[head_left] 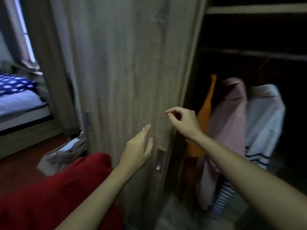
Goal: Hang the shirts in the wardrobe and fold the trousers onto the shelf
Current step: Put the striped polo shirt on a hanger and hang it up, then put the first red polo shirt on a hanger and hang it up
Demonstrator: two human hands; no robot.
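- Closest to us, low on the left, lies a red cloth [54, 193]. It sits right beside our left forearm. We cannot tell if it is a shirt or trousers.
- Our left hand [137, 146] is flat, with its fingers straight and a bit apart. It holds nothing. It is right up by the wooden wardrobe door [124, 63], just above the small handle [158, 161]. We cannot tell if it touches the wood.
- Our right hand [184, 120] is a bit higher, at the door's right edge. Its fingers are curled in, and the thumb and first finger almost meet. We see nothing between them.
- The open side of the wardrobe is to the right of both hands, so the right hand is nearer to it. The red cloth is down and to the left, so the left hand is nearer to that.
- Inside hang an orange shirt [206, 113], a pink shirt [229, 117] and a white shirt [264, 117] with dark stripes. They hang straight down, side by side.
- Above them is a dark bar [265, 54], then a pale shelf [255, 9].
- Far left, we see a messy pile [66, 153] on the floor and a bed [18, 103].
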